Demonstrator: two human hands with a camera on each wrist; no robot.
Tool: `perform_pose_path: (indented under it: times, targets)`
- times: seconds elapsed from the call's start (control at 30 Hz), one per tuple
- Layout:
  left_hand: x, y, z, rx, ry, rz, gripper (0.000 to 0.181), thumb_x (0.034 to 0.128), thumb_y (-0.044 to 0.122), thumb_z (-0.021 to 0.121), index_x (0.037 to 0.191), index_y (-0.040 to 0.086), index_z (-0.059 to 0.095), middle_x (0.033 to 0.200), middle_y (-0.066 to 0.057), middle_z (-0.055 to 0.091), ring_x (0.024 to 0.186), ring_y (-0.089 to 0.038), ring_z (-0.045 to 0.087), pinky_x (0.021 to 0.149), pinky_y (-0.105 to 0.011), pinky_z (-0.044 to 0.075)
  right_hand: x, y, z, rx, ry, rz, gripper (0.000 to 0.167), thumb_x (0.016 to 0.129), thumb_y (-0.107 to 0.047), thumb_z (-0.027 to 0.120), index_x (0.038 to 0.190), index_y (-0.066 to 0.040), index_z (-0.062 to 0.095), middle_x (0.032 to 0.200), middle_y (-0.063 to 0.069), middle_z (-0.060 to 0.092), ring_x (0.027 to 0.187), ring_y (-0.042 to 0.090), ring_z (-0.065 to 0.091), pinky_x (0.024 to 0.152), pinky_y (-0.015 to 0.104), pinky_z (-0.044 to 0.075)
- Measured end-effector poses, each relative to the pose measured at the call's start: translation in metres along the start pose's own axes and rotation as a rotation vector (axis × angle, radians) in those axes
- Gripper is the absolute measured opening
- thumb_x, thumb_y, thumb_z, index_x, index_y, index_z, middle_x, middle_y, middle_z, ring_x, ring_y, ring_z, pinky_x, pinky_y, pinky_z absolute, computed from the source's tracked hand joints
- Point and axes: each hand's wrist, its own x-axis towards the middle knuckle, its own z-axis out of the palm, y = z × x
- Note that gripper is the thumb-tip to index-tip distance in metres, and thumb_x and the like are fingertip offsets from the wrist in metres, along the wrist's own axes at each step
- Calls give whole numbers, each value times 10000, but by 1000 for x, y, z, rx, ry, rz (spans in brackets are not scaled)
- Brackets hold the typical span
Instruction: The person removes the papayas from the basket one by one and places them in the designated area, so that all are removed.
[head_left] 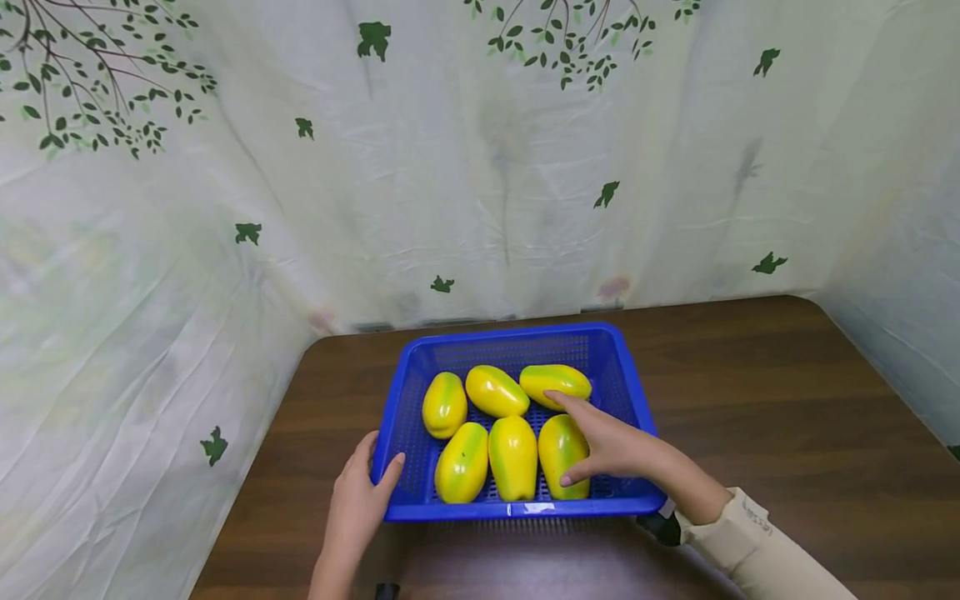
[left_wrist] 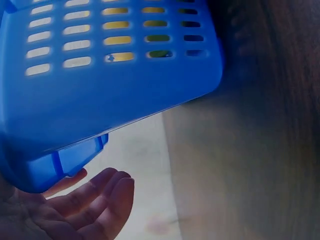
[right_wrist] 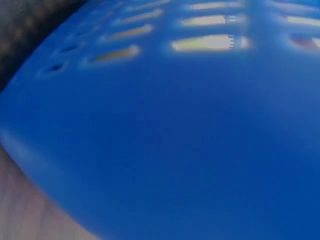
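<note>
Blue basket (right_wrist: 175, 140), rim (head_left: 517, 510) pinched by left grip (head_left: 360, 493), holds yellow fruit (head_left: 555, 454) beneath spread right grip (head_left: 615, 442); contact unclear.

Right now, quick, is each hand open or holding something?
Left hand: open and loose, at the left edge of the blue basket.
Right hand: open, spread over the front-right yellow fruit.

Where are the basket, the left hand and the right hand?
Basket (head_left: 465, 512): head view, on its near rim.
Left hand (head_left: 358, 493): head view, on the back of the hand.
Right hand (head_left: 617, 442): head view, on the back of the hand.
</note>
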Motion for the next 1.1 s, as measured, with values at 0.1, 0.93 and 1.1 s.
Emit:
perform_pose_path:
  times: [0.1, 0.93, 1.1]
  targets:
    - [-1, -1, 1, -31, 13, -5, 581, 872, 321, 580, 1311, -2, 382, 1224, -234, 493, 1057, -357, 513, 846, -499, 402, 3, 1, 4, 7, -2, 5, 1025, 635, -252, 821, 1412, -35, 189, 1413, 162, 252, 1237, 310, 304, 963, 465, 293]
    - [-6, -9, 10, -342, 57, -72, 506, 907, 270, 539, 1343, 60, 389, 1276, -190, 472, 1125, -318, 477, 887, -461, 389, 5, 3, 11, -22, -87, 141, 916, 628, -217, 825, 1362, -40, 307, 1336, 217, 256, 1096, 308, 394, 847, 446, 390]
    - [-5, -10, 12, -409, 60, -58, 480, 920, 228, 520, 1341, 40, 388, 1289, -199, 456, 1127, -310, 477, 887, -432, 387, 4, 3, 10, -33, -75, 141, 908, 628, -217, 826, 1361, -52, 315, 1338, 210, 259, 1092, 302, 398, 848, 451, 394]
